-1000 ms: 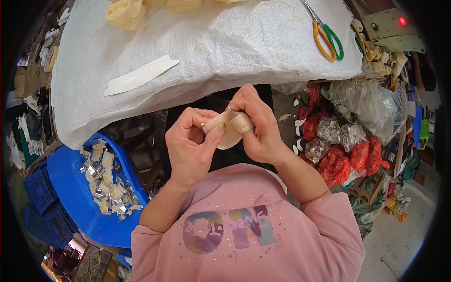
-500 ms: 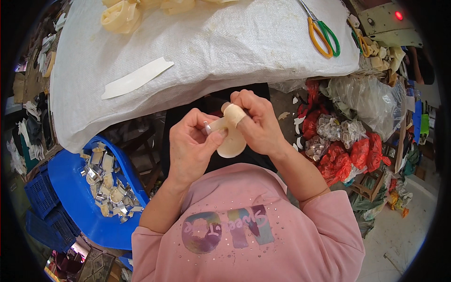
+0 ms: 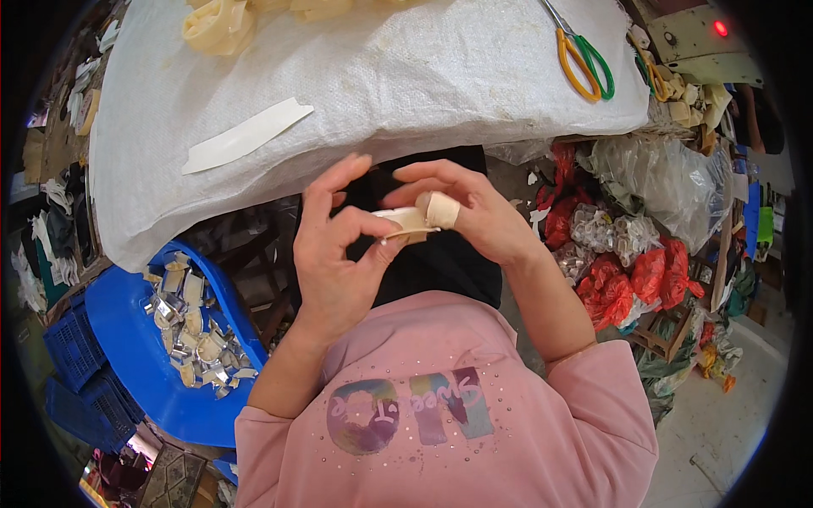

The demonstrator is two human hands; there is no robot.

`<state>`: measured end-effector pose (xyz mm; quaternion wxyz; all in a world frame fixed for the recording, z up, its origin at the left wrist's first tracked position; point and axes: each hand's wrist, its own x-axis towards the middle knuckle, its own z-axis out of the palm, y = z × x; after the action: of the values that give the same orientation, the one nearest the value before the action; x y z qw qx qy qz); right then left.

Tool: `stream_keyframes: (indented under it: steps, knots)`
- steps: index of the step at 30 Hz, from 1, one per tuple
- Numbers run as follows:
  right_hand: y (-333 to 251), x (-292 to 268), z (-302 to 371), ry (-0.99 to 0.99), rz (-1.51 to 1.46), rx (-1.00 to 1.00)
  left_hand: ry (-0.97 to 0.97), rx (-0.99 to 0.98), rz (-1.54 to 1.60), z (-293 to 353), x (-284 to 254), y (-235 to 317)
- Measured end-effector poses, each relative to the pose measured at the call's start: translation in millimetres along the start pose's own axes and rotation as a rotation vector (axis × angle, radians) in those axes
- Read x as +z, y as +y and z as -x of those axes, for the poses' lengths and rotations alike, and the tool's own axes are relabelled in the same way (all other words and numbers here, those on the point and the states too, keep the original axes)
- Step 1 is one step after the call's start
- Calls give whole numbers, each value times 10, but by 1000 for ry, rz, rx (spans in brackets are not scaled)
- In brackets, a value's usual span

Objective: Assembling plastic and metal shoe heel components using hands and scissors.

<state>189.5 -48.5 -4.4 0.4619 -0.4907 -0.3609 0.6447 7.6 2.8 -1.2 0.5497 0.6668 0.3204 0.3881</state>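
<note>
Above my lap, my left hand pinches a small cream-coloured piece with a shiny edge between thumb and index finger; its other fingers are raised. The piece is seen nearly edge-on, and I cannot make out its kind. My right hand is at the piece's right end, fingers curved and spread apart. A cream wrapping covers its thumb, which is right beside the piece. Whether the thumb touches it is unclear. Ahead on the white woven sheet lies a flat cream strip.
Scissors with orange and green handles and rolls of cream strip lie on the sheet. At my left, a blue basin holds several metal-and-cream pieces. Red plastic bags and clear bags crowd the right.
The held piece has tipped from showing its round cream face to nearly edge-on. My right fingers have opened away from it, and my left fingers have lifted and spread.
</note>
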Motion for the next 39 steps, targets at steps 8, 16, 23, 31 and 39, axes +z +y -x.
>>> stream_keyframes:
  steps: [8, 16, 23, 31, 39]
  knots:
    - [-117, -43, 6, 121, 183, -474, -85, 138, 123, 19, -129, -152]
    - [90, 169, 57, 143, 448, -712, -201, -496, 965, 67, 158, -16]
    - [158, 213, -92, 161, 497, -746, -42, -382, 781, 54, 185, -88]
    - [48, 253, -67, 39, 489, -757, -106, -422, 864, 48, 51, -59]
    - [229, 296, 52, 86, 276, -657, -43, -335, 784, 194, 191, -163]
